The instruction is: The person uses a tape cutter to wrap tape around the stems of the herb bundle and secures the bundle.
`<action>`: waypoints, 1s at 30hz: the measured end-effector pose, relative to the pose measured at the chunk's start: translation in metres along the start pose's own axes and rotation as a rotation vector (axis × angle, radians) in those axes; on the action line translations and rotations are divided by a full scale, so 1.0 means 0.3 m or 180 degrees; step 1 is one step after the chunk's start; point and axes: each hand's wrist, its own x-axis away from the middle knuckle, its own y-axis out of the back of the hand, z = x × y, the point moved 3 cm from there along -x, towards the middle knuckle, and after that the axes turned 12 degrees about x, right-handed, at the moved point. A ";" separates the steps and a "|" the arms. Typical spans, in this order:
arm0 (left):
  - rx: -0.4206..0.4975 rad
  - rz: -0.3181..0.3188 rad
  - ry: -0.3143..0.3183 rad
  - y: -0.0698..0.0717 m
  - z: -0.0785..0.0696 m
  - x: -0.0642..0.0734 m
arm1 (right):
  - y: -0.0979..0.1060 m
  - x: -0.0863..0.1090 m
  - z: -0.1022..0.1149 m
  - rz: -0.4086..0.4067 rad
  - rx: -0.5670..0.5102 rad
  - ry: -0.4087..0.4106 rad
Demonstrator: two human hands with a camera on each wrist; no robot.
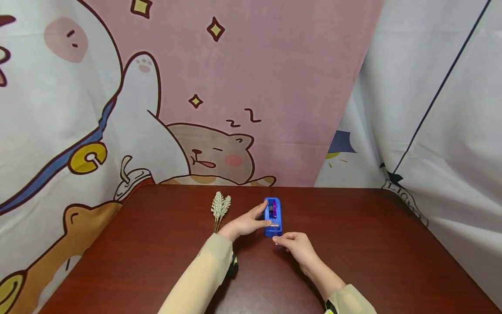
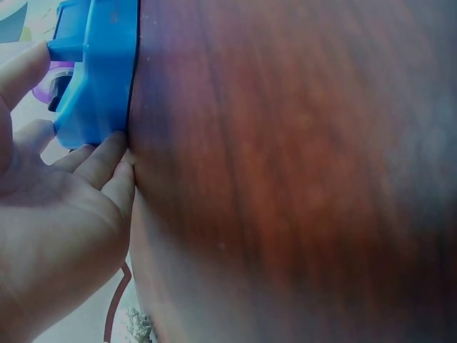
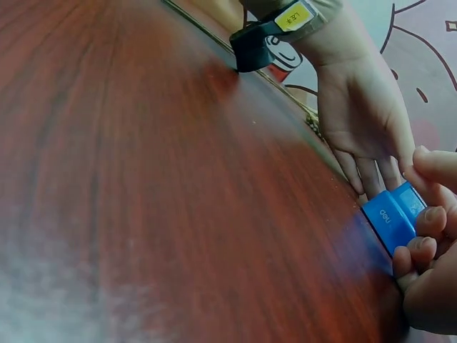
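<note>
The left hand [image 1: 245,223] spreads straight fingers against the blue tape dispenser [image 1: 277,218] at its three o'clock (stiff plastic, probably light enough to skid: best braced by both sidewalls); toward half past four, the right hand [image 1: 298,247] pinches, apparently, the thin, clingy tape end [image 1: 276,243].

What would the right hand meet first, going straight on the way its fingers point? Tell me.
Most likely the near end of the dispenser: the right hand points forward and left, its fingertips close to that end. Depth is unclear, so it might just slip past.
</note>
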 end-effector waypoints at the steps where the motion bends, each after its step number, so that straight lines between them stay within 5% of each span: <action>1: -0.0001 0.0001 -0.0001 -0.001 0.000 0.001 | 0.000 0.005 0.001 0.0000 0.0024 0.0016; 30: -0.0060 -0.0022 0.0071 0.004 0.005 0.003 | -0.005 0.109 -0.017 0.0217 0.0261 0.0131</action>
